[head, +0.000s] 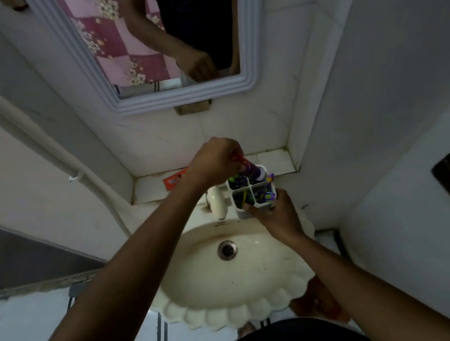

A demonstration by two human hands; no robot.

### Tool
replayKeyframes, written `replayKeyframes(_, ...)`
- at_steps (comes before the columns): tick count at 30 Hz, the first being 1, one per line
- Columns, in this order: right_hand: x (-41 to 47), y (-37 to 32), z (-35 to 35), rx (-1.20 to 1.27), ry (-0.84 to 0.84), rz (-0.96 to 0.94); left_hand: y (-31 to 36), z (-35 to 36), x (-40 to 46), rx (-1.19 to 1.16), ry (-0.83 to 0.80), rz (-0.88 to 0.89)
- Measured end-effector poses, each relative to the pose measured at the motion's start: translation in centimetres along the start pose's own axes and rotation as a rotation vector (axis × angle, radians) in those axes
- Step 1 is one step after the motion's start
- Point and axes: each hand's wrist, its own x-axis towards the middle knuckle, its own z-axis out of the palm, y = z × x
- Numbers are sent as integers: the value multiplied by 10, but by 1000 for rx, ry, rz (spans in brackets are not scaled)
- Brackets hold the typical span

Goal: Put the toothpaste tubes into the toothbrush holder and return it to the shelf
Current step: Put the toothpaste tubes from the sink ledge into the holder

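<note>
White plastic toothbrush holder (252, 195) is gripped at its base by the right hand (276, 215), above the far rim of the sink (234, 305). Left hand (214, 160) grasps a toothpaste tube (249, 168), part-way into a far compartment. An orange packet (175, 178) lies on the shelf (273, 161) behind the sink. Insertion appears unfinished; return of the holder remains.

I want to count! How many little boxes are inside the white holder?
4. The white plastic toothbrush holder has four compartments in a square: two at the back toward the tiled shelf, two in front nearer the cream scalloped sink. All hold colourful things.
</note>
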Motion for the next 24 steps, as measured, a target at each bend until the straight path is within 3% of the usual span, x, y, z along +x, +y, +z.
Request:
replayKeyframes(4,-9,-12,-6,-26,-29,-6,5,25,20,92,-44,13)
replayKeyframes(9,-12,-16,-12,-96,-35,-6,9,35,28,-48,25,34)
replayKeyframes(21,-12,-17,-15,-115,-19,9,-53,40,-18,-783,327,-279)
replayKeyframes(24,-12,-15,-14,-97,3,5,-78,47,-34,-824,353,-378)
